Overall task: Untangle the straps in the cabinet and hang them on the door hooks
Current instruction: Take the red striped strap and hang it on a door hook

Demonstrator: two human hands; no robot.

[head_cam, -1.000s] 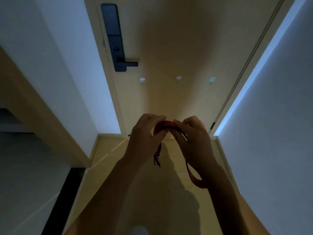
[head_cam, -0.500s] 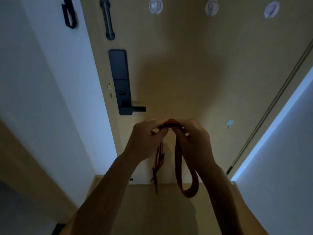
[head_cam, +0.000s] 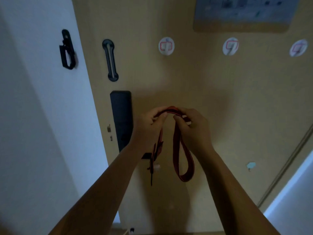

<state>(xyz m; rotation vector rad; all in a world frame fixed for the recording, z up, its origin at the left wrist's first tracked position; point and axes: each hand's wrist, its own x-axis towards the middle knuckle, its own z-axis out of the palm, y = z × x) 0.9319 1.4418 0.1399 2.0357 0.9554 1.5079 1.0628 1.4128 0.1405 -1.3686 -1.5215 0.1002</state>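
a red woven strap with dark edges (head_cam: 183,160) arches between both hands in front of the light wooden door (head_cam: 194,78). the left hand (head_cam: 149,126) pinches one side of the arch and the right hand (head_cam: 194,128) pinches the other, fingers curled on the webbing. below the right hand it hangs in a closed loop; below the left a thinner dark tail dangles. three round white stick-on hooks with red marks (head_cam: 166,46) sit in a row higher on the door, well apart from the strap. their marks are too blurred to read, as is the bluish sheet (head_cam: 243,12) above them. a black lock panel (head_cam: 121,119) is just beside the left hand, with a black slotted door guard (head_cam: 110,60) above it.
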